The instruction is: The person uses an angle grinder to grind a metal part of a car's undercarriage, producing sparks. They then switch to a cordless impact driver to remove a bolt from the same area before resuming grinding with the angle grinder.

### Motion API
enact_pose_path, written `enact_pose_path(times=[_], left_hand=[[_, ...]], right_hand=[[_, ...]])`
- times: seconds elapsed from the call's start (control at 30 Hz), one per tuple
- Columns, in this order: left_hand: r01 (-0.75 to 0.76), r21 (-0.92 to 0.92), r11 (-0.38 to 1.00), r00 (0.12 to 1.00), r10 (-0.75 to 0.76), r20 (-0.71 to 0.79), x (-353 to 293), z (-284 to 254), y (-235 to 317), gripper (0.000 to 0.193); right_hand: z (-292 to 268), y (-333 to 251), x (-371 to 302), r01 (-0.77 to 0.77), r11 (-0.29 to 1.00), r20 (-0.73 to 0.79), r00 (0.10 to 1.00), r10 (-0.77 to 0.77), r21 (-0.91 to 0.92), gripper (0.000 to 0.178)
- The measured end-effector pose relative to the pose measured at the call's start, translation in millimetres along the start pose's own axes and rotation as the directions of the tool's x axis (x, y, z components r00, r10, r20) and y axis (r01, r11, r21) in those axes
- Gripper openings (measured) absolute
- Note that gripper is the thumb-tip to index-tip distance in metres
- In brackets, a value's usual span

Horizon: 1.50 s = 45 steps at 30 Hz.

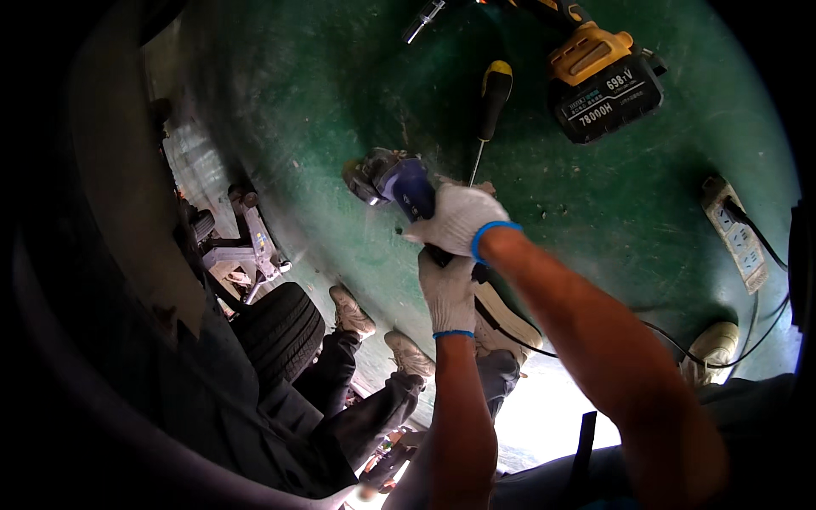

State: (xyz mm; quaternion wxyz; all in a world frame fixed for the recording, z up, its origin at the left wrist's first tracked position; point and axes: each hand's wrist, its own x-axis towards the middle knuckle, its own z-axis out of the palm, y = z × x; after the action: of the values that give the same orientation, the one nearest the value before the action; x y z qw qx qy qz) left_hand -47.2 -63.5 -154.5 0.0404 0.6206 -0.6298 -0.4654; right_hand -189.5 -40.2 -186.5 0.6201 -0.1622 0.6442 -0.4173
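Note:
An angle grinder [409,189] with a blue body and a dark metal head is held low over the green floor, its head pointing left. My right hand [463,221], in a white knit glove with a blue cuff, is wrapped round its body. Just below, my left hand [446,293], gloved alike, grips the black rear end, mostly hidden by the fingers. A black cord [512,334] trails off behind it to the right. Just beyond my right hand lies a screwdriver [493,102] with a black and yellow handle.
A yellow and black cordless power tool [599,72] lies far right, near a metal socket [424,20]. A white power strip [735,234] with a plugged-in cord sits at right. Left are a tire [280,331], a floor jack [246,238] and another person's shoes [408,353].

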Motion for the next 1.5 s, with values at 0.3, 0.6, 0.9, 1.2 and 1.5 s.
enact_pose_path(times=[0.3, 0.6, 0.9, 1.2, 1.5], left_hand=[[-0.115, 0.190, 0.975, 0.957, 0.058, 0.284, -88, -50, 97, 0.072], [-0.043, 0.060, 0.997, 0.976, 0.029, 0.218, -130, -55, 137, 0.068], [-0.006, 0.237, 0.971, 1.000, 0.009, -0.012, -143, -49, 114, 0.072], [-0.142, -0.092, 0.986, 0.990, 0.143, 0.005, -130, -98, 146, 0.071], [-0.308, 0.000, 0.951, 0.913, 0.295, -0.282, -120, -98, 178, 0.062]], right_hand=[[20, -25, -16, -0.099, 0.656, 0.081, 0.995, 0.057, 0.749, 0.045], [8, -69, -45, -0.184, 0.401, 0.227, 0.972, -0.061, 0.897, 0.043], [11, -64, -61, -0.050, 0.717, 0.107, 0.994, -0.035, 0.696, 0.051], [51, -68, -97, 0.123, 0.606, 0.072, 0.955, -0.288, 0.786, 0.057], [65, -95, -120, 0.035, 0.375, 0.159, 0.867, -0.472, 0.926, 0.049]])
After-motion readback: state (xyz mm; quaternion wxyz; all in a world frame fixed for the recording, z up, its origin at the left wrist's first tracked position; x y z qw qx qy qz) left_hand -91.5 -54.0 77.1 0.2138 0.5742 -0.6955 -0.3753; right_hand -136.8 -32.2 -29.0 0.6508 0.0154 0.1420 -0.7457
